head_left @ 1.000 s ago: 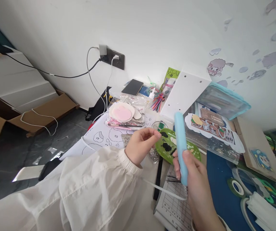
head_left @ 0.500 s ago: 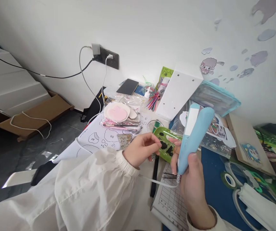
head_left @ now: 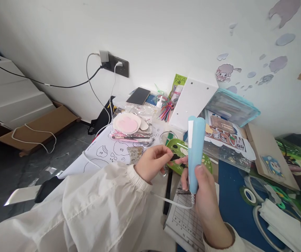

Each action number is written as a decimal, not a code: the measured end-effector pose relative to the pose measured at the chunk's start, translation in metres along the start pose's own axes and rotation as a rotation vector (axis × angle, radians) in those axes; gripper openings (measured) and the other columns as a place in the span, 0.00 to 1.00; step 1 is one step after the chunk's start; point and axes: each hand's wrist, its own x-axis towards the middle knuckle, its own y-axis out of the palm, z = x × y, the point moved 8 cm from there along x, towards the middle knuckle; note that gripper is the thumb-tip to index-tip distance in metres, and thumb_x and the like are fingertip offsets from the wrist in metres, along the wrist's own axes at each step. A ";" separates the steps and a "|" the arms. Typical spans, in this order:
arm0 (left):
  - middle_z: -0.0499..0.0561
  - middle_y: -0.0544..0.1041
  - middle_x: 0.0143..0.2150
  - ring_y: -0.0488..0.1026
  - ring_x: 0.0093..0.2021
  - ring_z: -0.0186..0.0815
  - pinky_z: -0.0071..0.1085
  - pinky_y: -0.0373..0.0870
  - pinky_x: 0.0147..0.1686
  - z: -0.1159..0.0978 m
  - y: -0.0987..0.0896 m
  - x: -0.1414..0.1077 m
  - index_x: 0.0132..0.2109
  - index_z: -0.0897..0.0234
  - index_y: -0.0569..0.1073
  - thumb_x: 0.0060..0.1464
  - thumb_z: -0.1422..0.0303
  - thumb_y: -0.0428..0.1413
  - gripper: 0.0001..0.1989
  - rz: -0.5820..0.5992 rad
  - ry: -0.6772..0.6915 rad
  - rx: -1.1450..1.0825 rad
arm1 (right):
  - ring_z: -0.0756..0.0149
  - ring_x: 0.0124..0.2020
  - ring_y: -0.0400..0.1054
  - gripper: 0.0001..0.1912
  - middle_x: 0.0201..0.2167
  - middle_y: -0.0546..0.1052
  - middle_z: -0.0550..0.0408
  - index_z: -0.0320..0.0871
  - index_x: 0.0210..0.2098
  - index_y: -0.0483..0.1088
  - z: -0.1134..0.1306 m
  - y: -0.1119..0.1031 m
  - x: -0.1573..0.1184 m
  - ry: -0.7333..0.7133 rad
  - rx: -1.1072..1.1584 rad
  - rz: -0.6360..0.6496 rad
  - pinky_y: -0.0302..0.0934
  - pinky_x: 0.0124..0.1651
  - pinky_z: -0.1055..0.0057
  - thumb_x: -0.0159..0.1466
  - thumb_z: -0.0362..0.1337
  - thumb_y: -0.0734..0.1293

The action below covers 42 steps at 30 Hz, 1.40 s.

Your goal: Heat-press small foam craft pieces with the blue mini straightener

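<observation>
Left hand: The wearer's left hand brings thumb and forefinger together at the tips, near the tray's left edge; from my remote post I cannot tell whether anything small is pinched between them.
Right hand: The right hand wraps the lower part of a light-blue hand tool, thumb on the near side, one finger extending behind it toward the left fingertips.
Blue tool: I see it upright in the right fist, in front of the tray, a pale strip along one side; a white cord leaves its base and runs left.
Green tray: The green tray lies behind both hands, bearing dark and pale shapes, partly hidden from me.
Gridded board: A white gridded board lies below the tool, on the near side of the tray.
Left of tray: I pick out a clear packet with a pink-and-white piece, on paper printed with line drawings.
Right of tray: A green tape roll rests on a blue mat.
</observation>
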 end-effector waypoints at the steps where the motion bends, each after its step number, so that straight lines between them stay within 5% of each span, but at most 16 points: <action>1: 0.47 0.69 0.25 0.72 0.28 0.32 0.20 0.63 0.15 0.000 0.000 0.000 0.30 0.67 0.67 0.46 0.63 0.56 0.10 -0.001 0.005 0.006 | 0.81 0.16 0.56 0.17 0.39 0.73 0.53 0.45 0.40 0.71 -0.001 0.000 0.000 0.010 0.017 -0.006 0.49 0.18 0.74 0.66 0.48 0.58; 7: 0.49 0.74 0.26 0.74 0.24 0.31 0.20 0.62 0.16 -0.002 -0.002 -0.003 0.33 0.66 0.66 0.52 0.63 0.54 0.09 -0.044 0.039 0.053 | 0.83 0.12 0.51 0.21 0.22 0.64 0.61 0.43 0.39 0.71 -0.006 0.005 0.001 0.150 0.271 0.018 0.42 0.16 0.77 0.66 0.51 0.56; 13: 0.46 0.71 0.23 0.68 0.20 0.27 0.21 0.62 0.16 -0.011 -0.005 -0.005 0.36 0.65 0.65 0.54 0.65 0.51 0.07 -0.079 0.146 0.133 | 0.84 0.11 0.48 0.23 0.20 0.62 0.62 0.41 0.39 0.71 -0.007 0.013 0.000 0.207 0.381 0.084 0.38 0.15 0.77 0.67 0.51 0.54; 23: 0.47 0.74 0.30 0.73 0.24 0.30 0.21 0.63 0.18 -0.027 -0.013 -0.009 0.45 0.64 0.63 0.53 0.65 0.55 0.14 -0.091 0.255 0.011 | 0.83 0.11 0.48 0.21 0.19 0.62 0.63 0.42 0.36 0.70 -0.015 0.010 -0.002 0.304 0.157 0.041 0.39 0.14 0.79 0.62 0.54 0.61; 30: 0.42 0.73 0.25 0.64 0.17 0.25 0.23 0.60 0.17 -0.035 -0.018 -0.012 0.42 0.61 0.57 0.49 0.67 0.56 0.17 -0.104 0.216 0.035 | 0.78 0.13 0.54 0.22 0.17 0.64 0.62 0.40 0.32 0.70 -0.015 0.011 -0.003 0.331 -0.032 0.132 0.48 0.17 0.76 0.61 0.54 0.62; 42: 0.39 0.72 0.25 0.55 0.15 0.22 0.22 0.52 0.18 -0.041 -0.026 -0.014 0.40 0.60 0.53 0.49 0.70 0.54 0.16 -0.139 0.246 0.195 | 0.77 0.13 0.54 0.21 0.16 0.64 0.61 0.40 0.29 0.71 -0.016 0.013 -0.004 0.343 -0.114 0.138 0.48 0.18 0.75 0.59 0.54 0.64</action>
